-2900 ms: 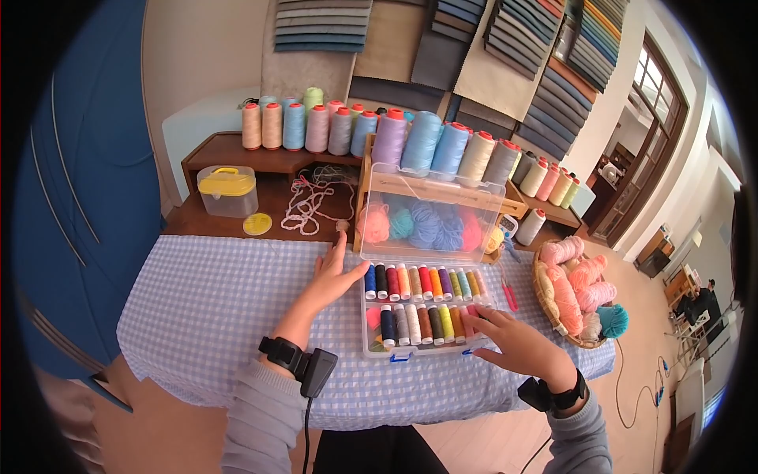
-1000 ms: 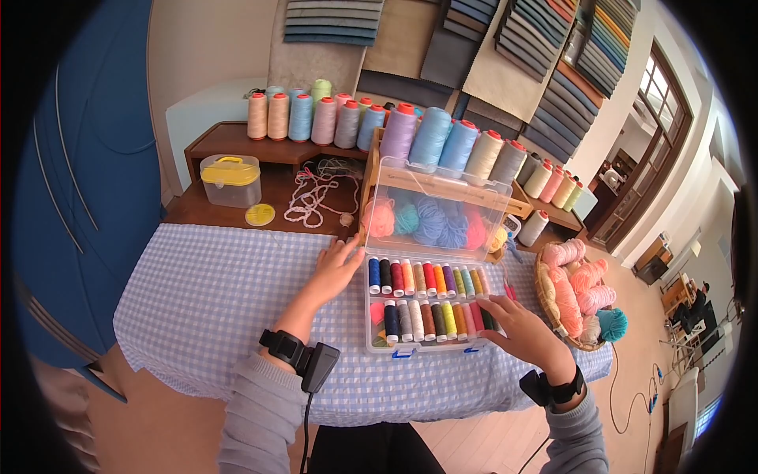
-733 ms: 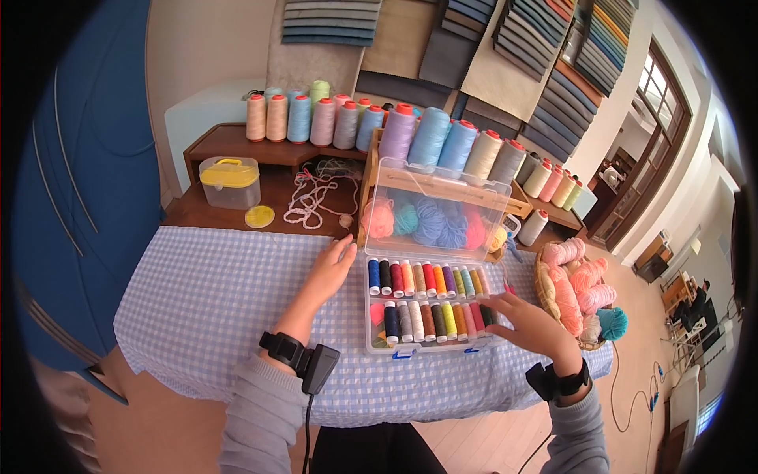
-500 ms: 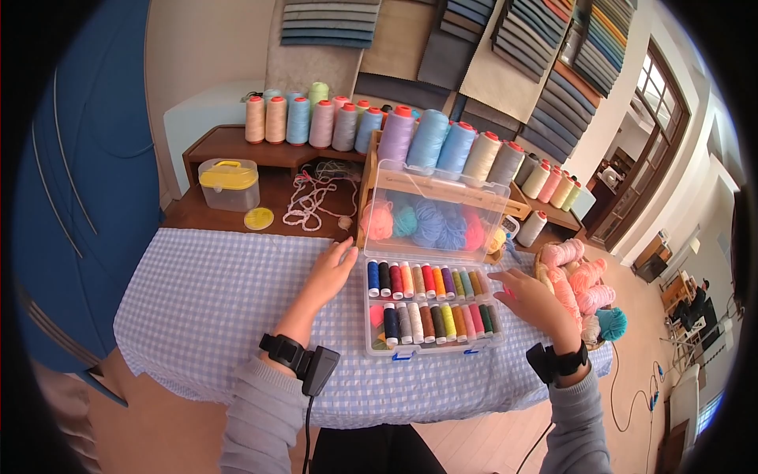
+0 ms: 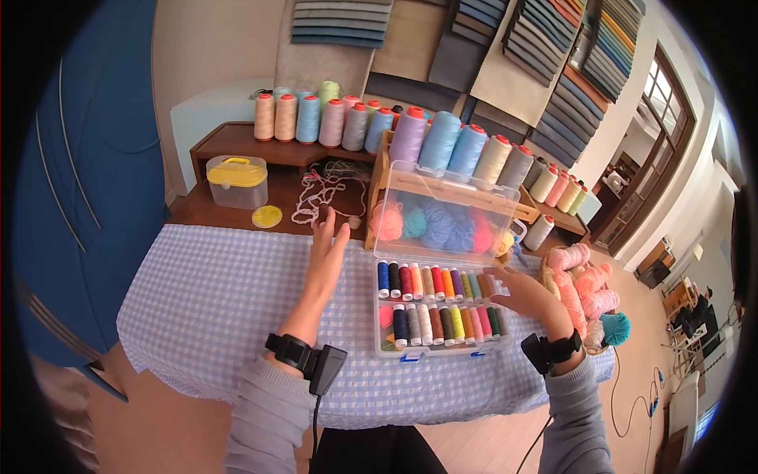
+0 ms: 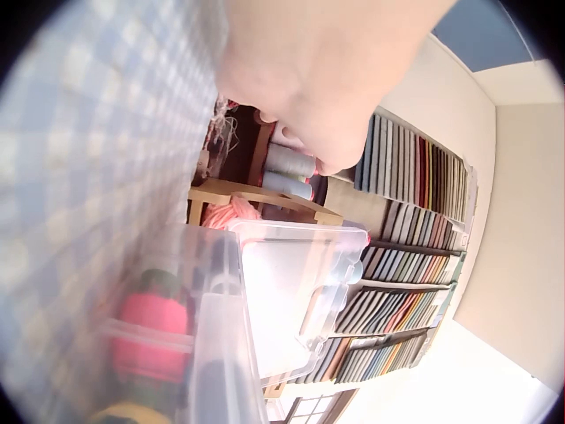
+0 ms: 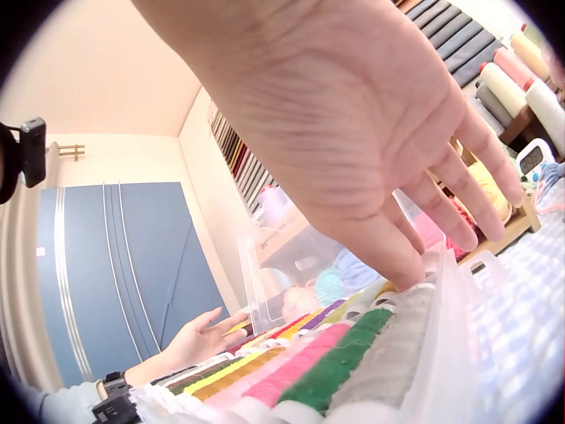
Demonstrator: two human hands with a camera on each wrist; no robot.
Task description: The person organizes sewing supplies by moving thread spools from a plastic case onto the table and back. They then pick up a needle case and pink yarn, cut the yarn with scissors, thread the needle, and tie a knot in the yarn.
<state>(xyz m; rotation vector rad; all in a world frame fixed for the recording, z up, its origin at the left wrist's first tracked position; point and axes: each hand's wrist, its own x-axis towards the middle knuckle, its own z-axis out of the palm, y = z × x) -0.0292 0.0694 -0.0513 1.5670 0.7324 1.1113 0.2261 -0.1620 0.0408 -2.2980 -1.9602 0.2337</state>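
Observation:
Spools (image 5: 436,325) of many colours lie in two rows in a clear box (image 5: 439,350), its lid (image 5: 505,197) standing raised behind them. My right hand (image 5: 530,296) is at the back right corner; in the right wrist view the thumb of the right hand (image 7: 353,132) reaches inside the box wall by a spool end, with the other fingers extended beyond it. Whether the thumb touches a spool cannot be told. My left hand (image 5: 322,257) hovers left of the box with fingers extended, holding nothing; in the left wrist view the left hand (image 6: 309,71) is partly visible.
A basket of yarn (image 5: 580,280) stands right of the box. Behind are large thread cones (image 5: 407,141), a yellow-lidded container (image 5: 238,183), a round yellow disc (image 5: 267,216) and tangled cord (image 5: 316,197). A checked cloth (image 5: 213,292) covers the table front.
My right hand has moved from the front row's right end to the back right corner of the box. My left hand has shifted slightly away from the box, its fingers more extended.

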